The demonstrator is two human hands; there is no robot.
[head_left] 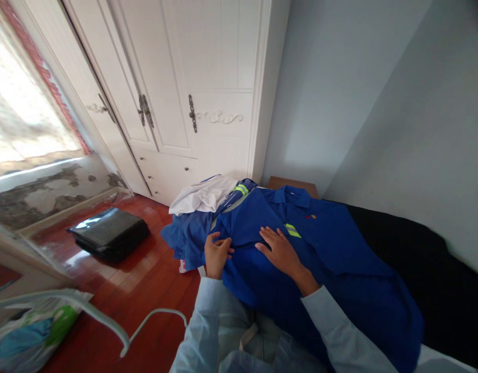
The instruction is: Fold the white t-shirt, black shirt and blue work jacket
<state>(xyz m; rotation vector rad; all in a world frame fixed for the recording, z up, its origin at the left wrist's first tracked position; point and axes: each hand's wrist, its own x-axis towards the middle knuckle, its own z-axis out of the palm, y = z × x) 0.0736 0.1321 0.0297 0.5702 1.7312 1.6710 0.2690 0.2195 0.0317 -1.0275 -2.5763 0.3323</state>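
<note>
A blue work shirt (324,254) with a collar, a small chest emblem and a yellow-grey reflective strip lies spread in front of me. My left hand (217,255) is at its left edge, fingers bent in a pinch on the cloth. Flat on the shirt's front, near the reflective strip (293,231), rests my right hand (282,252) with its fingers stretched out. Part of the shirt is hidden beneath my right forearm.
Beyond my left hand are piled blue garments (190,233) and a white garment (205,194). Black cloth (413,254) lies on the right. A white wardrobe (223,67) stands behind. On the floor are a black case (109,233) and a plastic bag (32,331), near a white metal frame (102,318).
</note>
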